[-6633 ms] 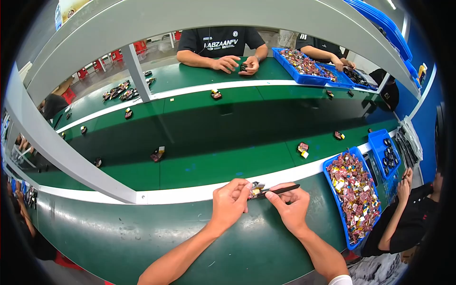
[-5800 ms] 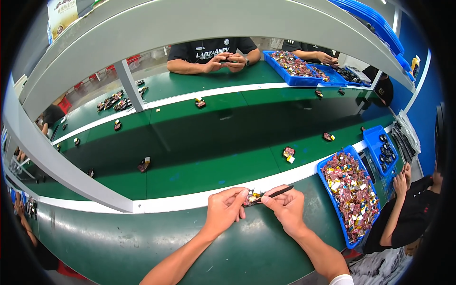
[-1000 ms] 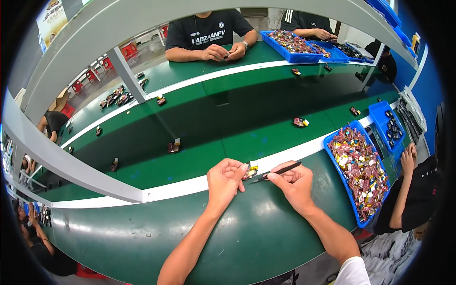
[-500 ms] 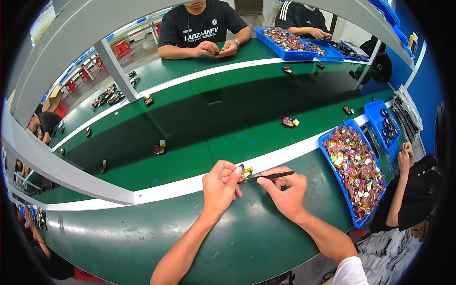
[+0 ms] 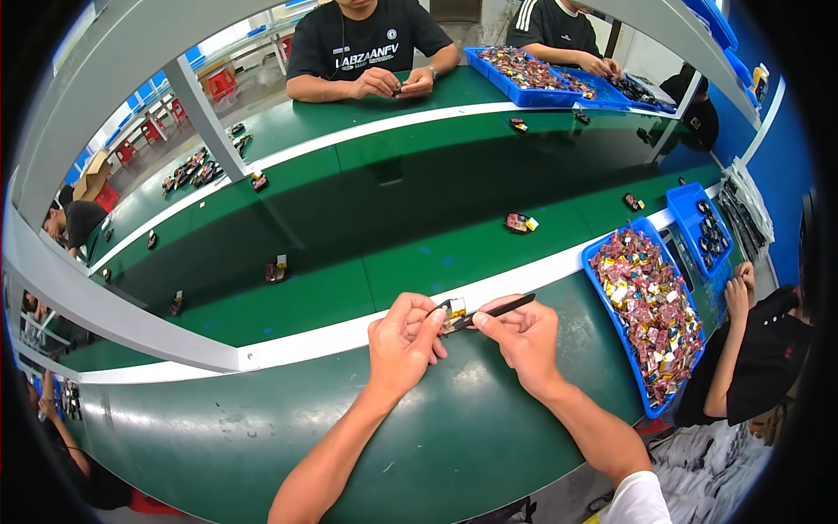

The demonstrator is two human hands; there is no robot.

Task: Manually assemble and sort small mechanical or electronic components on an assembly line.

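Observation:
My left hand (image 5: 401, 342) pinches a small electronic assembly (image 5: 455, 309) with a dark part and a yellow-and-white piece on it. It is held over the white rail at the near edge of the green belt. In my right hand (image 5: 529, 346) is a slim black tool, apparently tweezers (image 5: 508, 306), gripped between thumb and fingers. The tool slants down to the left and its tip meets the assembly. My fingers partly cover the assembly, and its fine parts are too small to make out.
To the right stands a blue tray (image 5: 646, 397) heaped with small red circuit boards. Behind it a smaller blue bin (image 5: 698, 253) holds black parts. Several assemblies lie on the green belt (image 5: 393, 253). A grey frame post (image 5: 205, 122) rises at left. Co-workers sit across and to the right.
The pieces on the belt have shifted a little to the left. The black tool in my right hand has tilted slightly steeper. My left hand still holds the assembly.

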